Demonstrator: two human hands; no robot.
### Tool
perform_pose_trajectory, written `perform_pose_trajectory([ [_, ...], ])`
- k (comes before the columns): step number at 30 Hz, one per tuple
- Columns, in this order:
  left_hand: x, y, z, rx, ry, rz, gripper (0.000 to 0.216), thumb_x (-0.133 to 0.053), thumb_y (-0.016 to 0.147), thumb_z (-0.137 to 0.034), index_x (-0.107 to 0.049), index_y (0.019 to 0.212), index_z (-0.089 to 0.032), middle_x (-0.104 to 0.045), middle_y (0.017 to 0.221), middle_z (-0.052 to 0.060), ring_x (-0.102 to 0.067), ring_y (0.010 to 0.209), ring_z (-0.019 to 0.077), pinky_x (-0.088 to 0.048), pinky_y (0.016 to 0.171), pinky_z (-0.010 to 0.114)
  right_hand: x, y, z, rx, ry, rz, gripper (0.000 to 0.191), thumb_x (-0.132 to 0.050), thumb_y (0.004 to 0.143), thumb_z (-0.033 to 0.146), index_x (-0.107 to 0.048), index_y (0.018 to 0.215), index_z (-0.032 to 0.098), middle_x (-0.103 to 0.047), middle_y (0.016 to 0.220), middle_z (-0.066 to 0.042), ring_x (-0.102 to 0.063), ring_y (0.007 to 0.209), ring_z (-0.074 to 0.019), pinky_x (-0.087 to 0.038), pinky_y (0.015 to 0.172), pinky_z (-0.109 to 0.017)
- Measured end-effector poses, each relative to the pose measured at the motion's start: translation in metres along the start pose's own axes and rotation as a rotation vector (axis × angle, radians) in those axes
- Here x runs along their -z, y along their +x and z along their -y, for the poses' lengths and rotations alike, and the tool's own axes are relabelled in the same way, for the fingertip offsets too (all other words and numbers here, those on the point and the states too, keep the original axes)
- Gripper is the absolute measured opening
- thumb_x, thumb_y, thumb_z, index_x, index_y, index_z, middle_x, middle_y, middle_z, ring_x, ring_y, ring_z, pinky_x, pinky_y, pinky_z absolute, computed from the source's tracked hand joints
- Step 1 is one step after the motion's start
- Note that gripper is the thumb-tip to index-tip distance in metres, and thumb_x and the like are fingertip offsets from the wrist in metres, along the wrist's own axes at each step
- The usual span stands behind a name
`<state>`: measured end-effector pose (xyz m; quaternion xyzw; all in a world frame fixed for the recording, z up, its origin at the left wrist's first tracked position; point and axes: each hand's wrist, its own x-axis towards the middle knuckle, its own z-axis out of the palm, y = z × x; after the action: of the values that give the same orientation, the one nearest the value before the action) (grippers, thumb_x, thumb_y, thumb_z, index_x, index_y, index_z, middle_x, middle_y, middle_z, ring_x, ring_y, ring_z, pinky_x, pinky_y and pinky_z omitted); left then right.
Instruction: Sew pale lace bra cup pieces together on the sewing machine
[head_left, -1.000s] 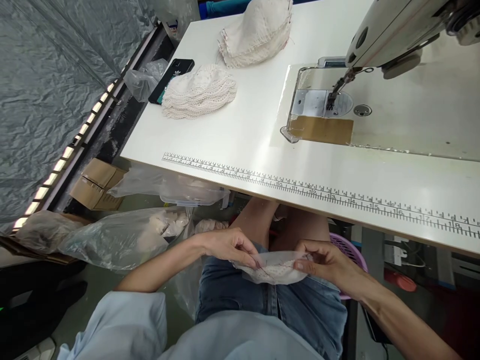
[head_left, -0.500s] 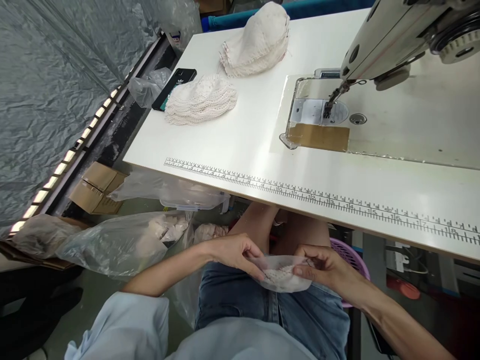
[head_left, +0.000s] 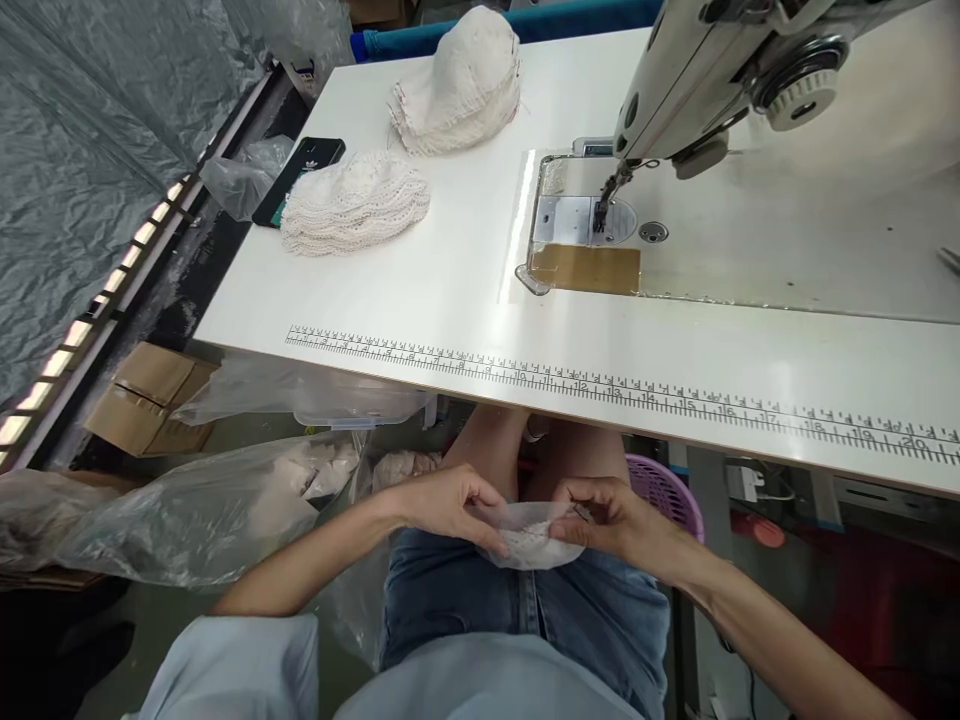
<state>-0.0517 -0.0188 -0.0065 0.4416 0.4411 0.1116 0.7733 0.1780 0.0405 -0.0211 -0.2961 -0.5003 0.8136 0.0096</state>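
Observation:
Over my lap, my left hand point(head_left: 469, 512) and my right hand point(head_left: 604, 518) pinch opposite ends of a small white sheer fabric piece point(head_left: 531, 545). It bulges like a shallow cup, with a lacy, dotted layer and a dark stitched line along its upper part. The fingertips at each end partly cover it. On the table beyond lie a stack of white lace-edged cloth pieces point(head_left: 352, 208) and a taller pile of cup-shaped white pieces point(head_left: 461, 85).
A sewing machine point(head_left: 697, 80) stands on the white table point(head_left: 450, 290), whose front edge bears a printed ruler point(head_left: 600, 388). A phone point(head_left: 315, 152) lies partly under the lace stack. Below are plastic bags point(head_left: 195, 510), a cardboard box point(head_left: 150, 395) and a purple basket point(head_left: 667, 495).
The camera view has turned right, so table and machine appear shifted left. Both hands keep hold of the fabric piece, with little change in their grip.

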Motion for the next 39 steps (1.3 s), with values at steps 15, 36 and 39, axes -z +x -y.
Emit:
perform_pose_trajectory([
  [15, 0.000, -0.005, -0.006, 0.052, -0.023, -0.100, 0.028, -0.075, 0.064, -0.027, -0.073, 0.088, -0.012, -0.071, 0.080, 0.005, -0.062, 0.071, 0.0139, -0.047, 0.065, 0.020, -0.002, 0.002, 0.004, 0.006, -0.039, -0.002, 0.024, -0.071, 0.072, 0.037, -0.060, 0.074, 0.016, -0.055, 0.068, 0.001, -0.048, 0.063, -0.0108, -0.036, 0.056, -0.021],
  [36, -0.002, -0.006, -0.011, 0.037, 0.128, -0.187, 0.027, -0.075, 0.065, -0.036, -0.074, 0.082, -0.014, -0.069, 0.069, 0.001, -0.056, 0.061, 0.0104, -0.038, 0.054, 0.017, -0.004, 0.001, 0.001, 0.069, -0.206, 0.017, 0.023, -0.063, 0.079, 0.039, -0.061, 0.080, 0.017, -0.055, 0.073, 0.001, -0.047, 0.067, -0.0121, -0.035, 0.059, -0.022],
  [39, -0.005, -0.002, -0.014, 0.011, 0.079, -0.153, 0.033, -0.075, 0.065, -0.035, -0.073, 0.090, -0.015, -0.071, 0.078, 0.003, -0.058, 0.066, 0.0121, -0.040, 0.058, 0.017, -0.006, 0.003, 0.001, 0.075, -0.208, 0.005, 0.024, -0.063, 0.079, 0.040, -0.060, 0.078, 0.016, -0.054, 0.071, 0.002, -0.046, 0.066, -0.0116, -0.034, 0.058, -0.021],
])
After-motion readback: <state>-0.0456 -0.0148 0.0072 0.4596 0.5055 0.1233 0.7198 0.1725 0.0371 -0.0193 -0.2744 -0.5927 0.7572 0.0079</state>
